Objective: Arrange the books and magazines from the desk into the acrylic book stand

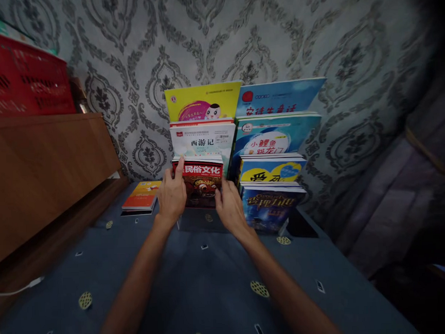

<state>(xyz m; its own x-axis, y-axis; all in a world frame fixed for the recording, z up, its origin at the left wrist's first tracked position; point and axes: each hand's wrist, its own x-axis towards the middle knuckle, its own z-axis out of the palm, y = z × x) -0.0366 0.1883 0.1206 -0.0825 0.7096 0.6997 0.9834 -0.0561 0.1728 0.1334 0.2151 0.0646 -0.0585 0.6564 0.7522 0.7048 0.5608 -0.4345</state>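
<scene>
My left hand (172,192) and my right hand (229,205) grip a dark red book (203,184) by its two sides, the left thumb lying along its upper left corner. The book stands upright at the front of the left column of a tiered book rack (195,221), whose clear front shows below it. Behind it rise a pale book (207,138) and a yellow book (191,97). To the right of my right hand stands the other column: a dark blue book (271,209) in front, then a yellow-and-blue book (270,170), a teal book (276,131) and a blue book (282,94).
An orange book (139,195) lies flat on the dark blue patterned cloth (197,285), left of the rack. At the left, a red plastic basket (25,79) sits on a wooden cabinet (47,173). A white cable (18,289) lies below. Patterned wallpaper (141,48) backs everything; grey fabric hangs right.
</scene>
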